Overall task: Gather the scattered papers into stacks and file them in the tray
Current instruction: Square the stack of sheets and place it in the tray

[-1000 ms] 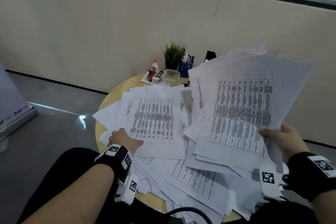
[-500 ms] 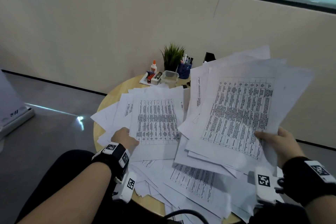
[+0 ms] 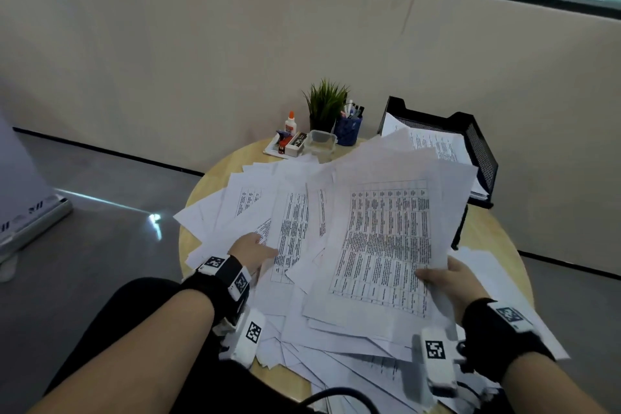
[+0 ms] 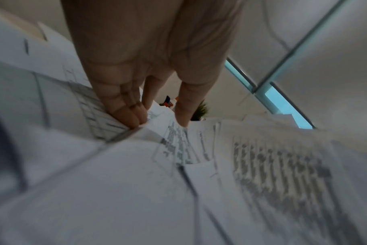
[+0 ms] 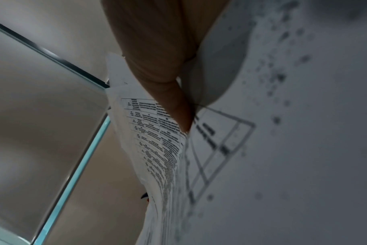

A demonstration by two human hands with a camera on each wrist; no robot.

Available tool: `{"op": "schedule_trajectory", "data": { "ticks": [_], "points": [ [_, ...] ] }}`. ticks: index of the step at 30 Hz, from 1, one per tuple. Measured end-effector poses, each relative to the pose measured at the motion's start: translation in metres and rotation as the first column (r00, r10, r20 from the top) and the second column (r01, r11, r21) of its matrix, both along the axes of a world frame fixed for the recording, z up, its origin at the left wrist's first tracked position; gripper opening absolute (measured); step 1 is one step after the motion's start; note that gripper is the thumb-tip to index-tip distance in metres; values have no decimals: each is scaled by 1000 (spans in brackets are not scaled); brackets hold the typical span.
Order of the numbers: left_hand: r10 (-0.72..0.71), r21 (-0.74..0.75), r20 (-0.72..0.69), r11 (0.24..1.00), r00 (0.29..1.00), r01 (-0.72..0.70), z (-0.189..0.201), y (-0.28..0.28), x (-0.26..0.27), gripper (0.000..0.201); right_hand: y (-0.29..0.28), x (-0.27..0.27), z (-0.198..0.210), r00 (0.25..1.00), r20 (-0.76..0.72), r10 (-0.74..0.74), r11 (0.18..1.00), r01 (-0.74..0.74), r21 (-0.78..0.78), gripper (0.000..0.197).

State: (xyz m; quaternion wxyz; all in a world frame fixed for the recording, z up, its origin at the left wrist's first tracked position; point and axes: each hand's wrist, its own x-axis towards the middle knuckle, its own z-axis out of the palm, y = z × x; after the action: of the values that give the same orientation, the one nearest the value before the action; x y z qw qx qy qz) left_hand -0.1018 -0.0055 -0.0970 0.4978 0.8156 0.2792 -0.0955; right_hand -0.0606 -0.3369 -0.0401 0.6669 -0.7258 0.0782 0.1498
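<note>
Printed sheets (image 3: pixel 235 205) lie scattered over the round wooden table (image 3: pixel 215 178). My right hand (image 3: pixel 447 282) grips a fanned bundle of papers (image 3: pixel 386 239) by its near right corner, thumb on top, held above the table; in the right wrist view the thumb (image 5: pixel 178 112) presses on the bundle (image 5: pixel 157 140). My left hand (image 3: pixel 250 250) pinches the near edge of one table sheet (image 3: pixel 290 232), whose right side is tucked under the bundle. The left wrist view shows my left hand (image 4: pixel 157 119) pinching that sheet (image 4: pixel 174 140). A black mesh tray (image 3: pixel 480 151) at the back right holds papers.
At the back of the table stand a small green plant (image 3: pixel 324 104), a blue pen cup (image 3: pixel 349 128), a glue bottle (image 3: pixel 290 124), a clear plastic box (image 3: pixel 321 141) and a small stationery box (image 3: pixel 295 143). A black cable (image 3: pixel 336 393) curves at the near edge.
My right hand has lowered the bundle, so the black tray behind it now shows. My left hand has drawn its sheet rightward, partly under the bundle.
</note>
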Motion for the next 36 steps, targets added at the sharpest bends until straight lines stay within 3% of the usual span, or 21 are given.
{"op": "schedule_trajectory", "data": {
  "ticks": [2,4,5,6,8,11,14,16,17,18,19,21,23,26,28,29,31,32,34,36],
  "points": [
    [51,-125,1,991,999,-51,1,-5,5,38,4,4,-10,999,-35,21,999,-22,-48,27],
    [63,-113,-21,992,998,-65,0,-10,11,23,9,6,-16,997,-58,56,987,-64,-148,23],
    [40,-103,-35,994,999,-44,0,-14,13,25,11,7,-20,994,-81,68,977,-82,-196,23],
    [34,-81,-45,996,998,-37,3,-18,14,43,13,10,-24,992,-107,73,973,-94,-211,26],
    [78,-44,-30,996,997,-79,2,-26,16,62,14,20,-36,988,-134,71,971,-100,-219,45],
    [38,-71,-3,997,999,-38,5,-39,19,60,10,40,-61,983,-144,118,969,-145,-201,99],
    [21,-65,-82,998,996,-26,3,-41,19,50,14,45,-76,978,-159,134,981,-154,-116,110],
    [-40,-70,-138,997,990,31,-1,-34,16,37,18,34,-65,970,-183,161,974,-186,-130,134],
    [-90,-85,-178,993,980,76,-2,-29,13,47,14,38,-74,968,-203,146,976,-175,-133,139],
    [-131,-131,-205,986,970,105,-2,-25,10,62,16,32,-67,967,-221,125,984,-149,-97,136],
    [-151,-175,-237,978,960,111,-7,-18,8,65,19,23,-54,954,-261,145,981,-173,-86,126],
    [-170,-192,-262,974,950,122,-1,-13,-1,55,27,8,-35,934,-311,173,980,-196,-45,79],
    [-179,-111,-272,982,946,154,10,-12,-9,84,28,2,-38,920,-325,220,971,-237,-16,36],
    [-158,-130,-177,982,971,136,14,-5,-11,52,29,0,-39,942,-258,216,976,-212,42,36],
    [-134,-212,-119,971,984,107,14,4,-13,61,29,-4,-30,949,-221,224,974,-212,76,16],
    [-92,-254,-83,965,992,68,1,15,-6,64,28,-6,-22,950,-193,246,968,-231,99,16],
    [-74,-306,-4,949,997,69,20,15,-13,42,27,-10,-3,957,-112,269,952,-247,178,51],
    [-23,-354,74,934,997,48,37,10,-19,31,24,-8,4,954,-67,294,942,-277,190,52],
    [84,-479,230,877,970,38,66,0,-23,27,22,-2,20,952,23,306,937,-306,172,24],
    [137,-507,338,860,931,57,86,-6,-19,25,23,5,41,964,93,249,958,-260,125,13]
  ]
}}
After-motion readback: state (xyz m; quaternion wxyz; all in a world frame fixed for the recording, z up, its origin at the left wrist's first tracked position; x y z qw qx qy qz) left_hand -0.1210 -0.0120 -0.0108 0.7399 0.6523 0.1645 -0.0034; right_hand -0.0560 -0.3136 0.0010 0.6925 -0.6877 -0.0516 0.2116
